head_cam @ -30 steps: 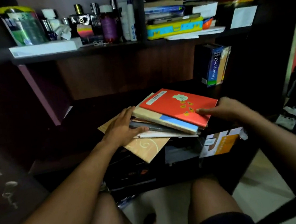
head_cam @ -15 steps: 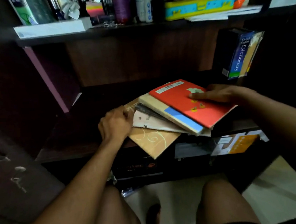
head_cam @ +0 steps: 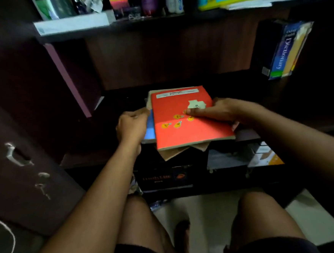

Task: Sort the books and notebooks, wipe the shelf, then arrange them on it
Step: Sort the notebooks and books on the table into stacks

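Observation:
A stack of books and notebooks lies on the dark shelf (head_cam: 89, 159), topped by a red notebook (head_cam: 184, 131) with yellow bulb stickers and a white label. A blue-and-cream book (head_cam: 150, 130) and tan covers (head_cam: 174, 154) stick out beneath it. My left hand (head_cam: 131, 126) grips the stack's left edge with curled fingers. My right hand (head_cam: 218, 111) grips the right edge, thumb on the red cover, fingers underneath. The stack's front corners overhang the shelf's front edge.
A blue dictionary (head_cam: 281, 51) stands at the shelf's right beside other upright books. The upper shelf (head_cam: 155, 21) carries bottles, a white box and a yellow-blue case. Boxes (head_cam: 263, 155) sit on the lower shelf. A dark cabinet door (head_cam: 22, 156) is on the left. My knees are below.
Both hands have squared the fanned-out pile into a nearly aligned stack, turning it straight. My left hand moved from the pile's front to its left edge.

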A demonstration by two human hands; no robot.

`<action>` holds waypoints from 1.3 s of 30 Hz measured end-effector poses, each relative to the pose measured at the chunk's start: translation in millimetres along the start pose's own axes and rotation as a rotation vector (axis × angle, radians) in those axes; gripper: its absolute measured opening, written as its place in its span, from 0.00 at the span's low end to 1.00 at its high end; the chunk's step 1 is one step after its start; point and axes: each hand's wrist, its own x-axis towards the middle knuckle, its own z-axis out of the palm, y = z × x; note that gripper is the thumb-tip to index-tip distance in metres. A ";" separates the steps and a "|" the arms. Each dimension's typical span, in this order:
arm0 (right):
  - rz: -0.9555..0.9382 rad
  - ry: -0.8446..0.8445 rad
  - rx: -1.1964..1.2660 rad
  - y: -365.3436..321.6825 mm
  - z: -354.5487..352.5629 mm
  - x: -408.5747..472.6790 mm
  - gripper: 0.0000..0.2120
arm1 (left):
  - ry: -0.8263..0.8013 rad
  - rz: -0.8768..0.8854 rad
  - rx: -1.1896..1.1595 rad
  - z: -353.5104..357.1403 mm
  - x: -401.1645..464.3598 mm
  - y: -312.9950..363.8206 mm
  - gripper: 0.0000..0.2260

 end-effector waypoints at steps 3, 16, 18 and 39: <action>-0.016 0.009 -0.152 -12.7 1.3 -1.1 0.47 | -0.101 -0.149 -0.133 1.6 20.7 11.2 0.11; 0.063 0.237 0.321 23.2 14.5 17.5 0.48 | -0.561 -0.143 -0.141 25.3 6.7 32.9 0.29; 0.011 0.344 0.366 35.7 21.4 11.8 0.42 | -0.531 -0.073 -0.189 29.6 0.4 29.4 0.33; -0.486 0.647 0.471 62.1 3.8 -1.9 0.43 | -0.724 0.460 -0.199 45.4 1.7 60.8 0.45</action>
